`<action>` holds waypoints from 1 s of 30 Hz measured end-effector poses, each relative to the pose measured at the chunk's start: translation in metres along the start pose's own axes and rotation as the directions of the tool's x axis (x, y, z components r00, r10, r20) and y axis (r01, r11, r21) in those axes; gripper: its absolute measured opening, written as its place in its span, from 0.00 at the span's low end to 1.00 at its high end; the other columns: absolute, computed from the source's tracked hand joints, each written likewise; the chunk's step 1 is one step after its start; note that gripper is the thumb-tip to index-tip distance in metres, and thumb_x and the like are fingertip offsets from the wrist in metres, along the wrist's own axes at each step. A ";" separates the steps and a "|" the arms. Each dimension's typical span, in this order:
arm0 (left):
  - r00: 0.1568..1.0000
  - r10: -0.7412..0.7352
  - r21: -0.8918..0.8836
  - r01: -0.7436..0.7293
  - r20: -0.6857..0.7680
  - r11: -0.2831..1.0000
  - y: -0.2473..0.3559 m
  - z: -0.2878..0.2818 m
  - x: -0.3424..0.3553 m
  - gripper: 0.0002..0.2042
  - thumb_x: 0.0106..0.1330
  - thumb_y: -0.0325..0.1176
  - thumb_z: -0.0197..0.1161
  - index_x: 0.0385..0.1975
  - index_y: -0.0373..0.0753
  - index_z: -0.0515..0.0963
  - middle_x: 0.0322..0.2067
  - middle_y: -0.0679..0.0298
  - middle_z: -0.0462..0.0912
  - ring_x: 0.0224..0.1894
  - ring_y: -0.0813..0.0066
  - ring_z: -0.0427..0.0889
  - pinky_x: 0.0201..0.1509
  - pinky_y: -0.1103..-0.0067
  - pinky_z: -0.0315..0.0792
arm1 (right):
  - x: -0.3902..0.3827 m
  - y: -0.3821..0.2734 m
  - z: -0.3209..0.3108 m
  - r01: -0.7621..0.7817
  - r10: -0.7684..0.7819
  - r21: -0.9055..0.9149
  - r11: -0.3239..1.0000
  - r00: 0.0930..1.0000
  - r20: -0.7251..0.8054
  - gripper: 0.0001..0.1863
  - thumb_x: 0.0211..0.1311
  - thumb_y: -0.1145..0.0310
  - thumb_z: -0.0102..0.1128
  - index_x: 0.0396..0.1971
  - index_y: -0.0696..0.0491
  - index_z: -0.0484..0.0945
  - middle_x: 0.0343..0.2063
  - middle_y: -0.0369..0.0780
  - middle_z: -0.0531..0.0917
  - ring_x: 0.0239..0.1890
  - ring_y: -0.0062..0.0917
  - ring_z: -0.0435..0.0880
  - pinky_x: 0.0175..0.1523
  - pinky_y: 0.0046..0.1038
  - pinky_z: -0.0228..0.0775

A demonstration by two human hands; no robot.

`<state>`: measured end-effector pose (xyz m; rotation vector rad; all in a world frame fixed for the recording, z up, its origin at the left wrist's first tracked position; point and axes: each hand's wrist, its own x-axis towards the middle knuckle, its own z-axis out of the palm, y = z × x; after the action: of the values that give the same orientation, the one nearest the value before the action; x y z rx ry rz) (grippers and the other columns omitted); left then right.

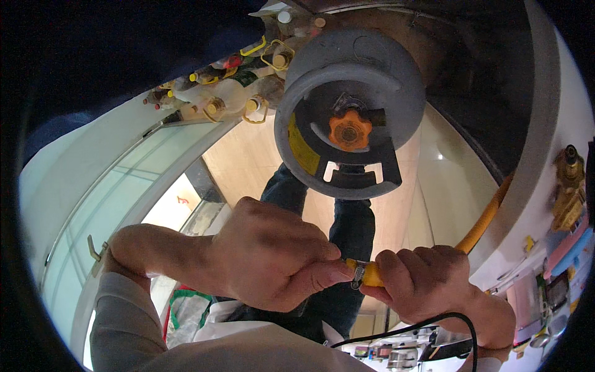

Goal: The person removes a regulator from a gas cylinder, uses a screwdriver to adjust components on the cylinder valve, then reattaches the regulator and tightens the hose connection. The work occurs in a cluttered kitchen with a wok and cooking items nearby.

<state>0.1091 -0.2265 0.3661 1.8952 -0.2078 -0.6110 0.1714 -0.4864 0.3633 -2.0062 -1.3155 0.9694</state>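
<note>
A yellow gas hose (486, 217) comes in from the right and runs through my right hand (421, 282), whose fingers are wrapped round it. Near the hose's end sits a metal hose clamp (358, 274), showing in the small gap between my hands. My left hand (273, 257) is closed at that end, thumb and forefinger pinching beside the clamp; whatever else lies inside its grip is hidden. Beyond my hands stands a grey gas cylinder (353, 53) with a collar round its top. Inside the collar is an orange valve knob (350, 130), which neither hand touches.
Several plastic bottles (263, 93) crowd left of the cylinder. A frosted glass door (105, 192) stands at the left. At the right, a brass fitting (569, 180) and small items lie on a white surface. A black cable (409, 327) loops below my right hand.
</note>
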 end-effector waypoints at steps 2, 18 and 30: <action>0.998 -0.039 -0.061 0.042 0.048 0.997 0.002 -0.001 0.000 0.17 0.73 0.45 0.64 0.26 0.39 0.86 0.18 0.65 0.84 0.16 0.74 0.81 0.19 0.78 0.75 | -0.002 0.001 0.001 0.058 -0.060 -0.067 0.996 0.998 -0.024 0.26 0.70 0.40 0.58 0.32 0.52 0.75 0.11 0.30 0.73 0.11 0.15 0.74 0.16 0.21 0.65; 0.879 -0.089 -0.129 0.167 0.468 0.977 0.010 -0.007 -0.003 0.13 0.74 0.37 0.60 0.35 0.33 0.85 0.29 0.57 0.88 0.27 0.67 0.90 0.31 0.76 0.85 | -0.008 -0.012 0.015 0.138 -0.173 0.246 0.960 0.976 0.130 0.28 0.68 0.37 0.59 0.30 0.50 0.72 0.10 0.30 0.74 0.10 0.16 0.75 0.15 0.23 0.65; 0.998 0.017 -0.109 -0.023 -0.058 0.994 0.010 -0.001 -0.001 0.13 0.72 0.42 0.65 0.32 0.40 0.88 0.21 0.64 0.86 0.19 0.76 0.85 0.21 0.80 0.78 | 0.001 0.002 -0.013 0.004 -0.020 0.251 0.968 0.998 0.064 0.26 0.70 0.40 0.60 0.30 0.51 0.73 0.11 0.32 0.77 0.10 0.22 0.78 0.19 0.27 0.68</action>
<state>0.1097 -0.2297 0.3759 1.8002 -0.1534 -0.5431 0.1830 -0.4868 0.3695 -1.7857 -1.1715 1.1442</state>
